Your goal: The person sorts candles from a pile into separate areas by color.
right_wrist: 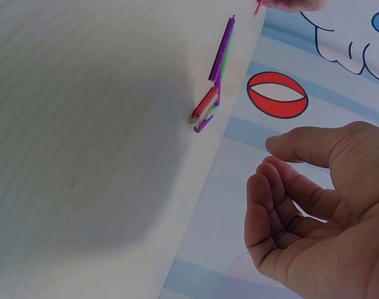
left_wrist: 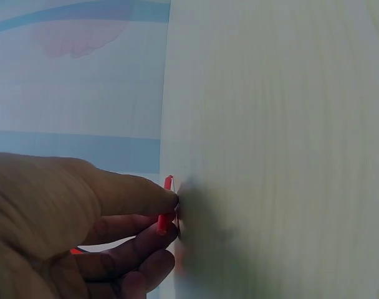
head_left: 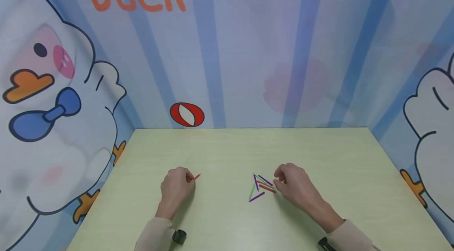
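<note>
Between thumb and fingertips, my left hand (head_left: 176, 190) pinches a short red stick (head_left: 197, 176), held close to the tabletop. The left wrist view shows this red stick (left_wrist: 162, 224) poking out on both sides of the thumb tip. A loose cluster of thin purple sticks (head_left: 257, 197), green sticks (head_left: 252, 191) and red sticks (head_left: 267, 188) lies on the table, some crossing or touching. Just right of the cluster, my right hand (head_left: 298, 186) hovers with loosely bent fingers. Its fingers (right_wrist: 258, 212) hold nothing in the right wrist view, and a gap separates thumb from fingertips.
The pale wooden table (head_left: 227, 148) reaches back to a blue striped cloth (head_left: 241, 46) printed with ducks and a red ball (head_left: 187, 114). Similar cloth hangs along the left and right sides. A small black device (head_left: 179, 237) sits at the left wrist.
</note>
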The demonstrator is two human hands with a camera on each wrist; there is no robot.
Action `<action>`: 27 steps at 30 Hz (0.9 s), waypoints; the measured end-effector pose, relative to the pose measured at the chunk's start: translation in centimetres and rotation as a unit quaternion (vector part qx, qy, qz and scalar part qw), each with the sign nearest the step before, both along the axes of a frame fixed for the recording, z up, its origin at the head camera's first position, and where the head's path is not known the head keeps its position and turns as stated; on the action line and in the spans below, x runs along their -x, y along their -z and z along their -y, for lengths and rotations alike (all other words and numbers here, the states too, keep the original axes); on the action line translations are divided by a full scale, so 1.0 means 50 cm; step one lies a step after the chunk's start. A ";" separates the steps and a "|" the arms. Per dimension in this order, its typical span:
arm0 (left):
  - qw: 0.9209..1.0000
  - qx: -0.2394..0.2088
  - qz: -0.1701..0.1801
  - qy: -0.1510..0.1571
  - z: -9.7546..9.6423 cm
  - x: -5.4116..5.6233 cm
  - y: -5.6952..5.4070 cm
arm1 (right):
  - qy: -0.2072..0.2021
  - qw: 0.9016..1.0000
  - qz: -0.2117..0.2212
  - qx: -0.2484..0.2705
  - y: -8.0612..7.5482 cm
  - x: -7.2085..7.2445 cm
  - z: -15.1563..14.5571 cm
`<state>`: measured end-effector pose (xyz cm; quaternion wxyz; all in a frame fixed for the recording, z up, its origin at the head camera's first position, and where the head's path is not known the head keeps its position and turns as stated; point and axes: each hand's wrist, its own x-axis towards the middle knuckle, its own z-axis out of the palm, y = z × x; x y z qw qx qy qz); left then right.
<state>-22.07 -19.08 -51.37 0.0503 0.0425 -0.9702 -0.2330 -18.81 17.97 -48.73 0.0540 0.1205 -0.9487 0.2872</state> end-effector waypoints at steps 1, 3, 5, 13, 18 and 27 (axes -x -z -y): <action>1.000 -0.001 -0.002 0.001 0.000 -0.001 0.000 | 0.002 1.000 0.002 -0.002 0.000 0.000 0.000; 1.000 -0.002 -0.005 0.004 0.001 -0.002 0.000 | 0.005 1.000 0.004 -0.005 0.002 0.001 0.000; 1.000 -0.002 -0.006 0.007 0.002 -0.002 0.002 | 0.006 1.000 0.007 -0.007 0.003 0.002 0.000; 1.000 0.001 -0.005 0.012 0.003 -0.003 0.003 | -0.020 0.999 0.037 -0.008 0.011 0.001 0.007; 1.000 0.002 -0.009 0.013 0.003 -0.003 0.000 | -0.040 0.998 0.056 -0.013 0.024 0.002 0.013; 1.000 0.003 -0.013 0.016 0.005 -0.002 0.001 | -0.042 0.996 0.081 -0.025 0.039 0.010 0.019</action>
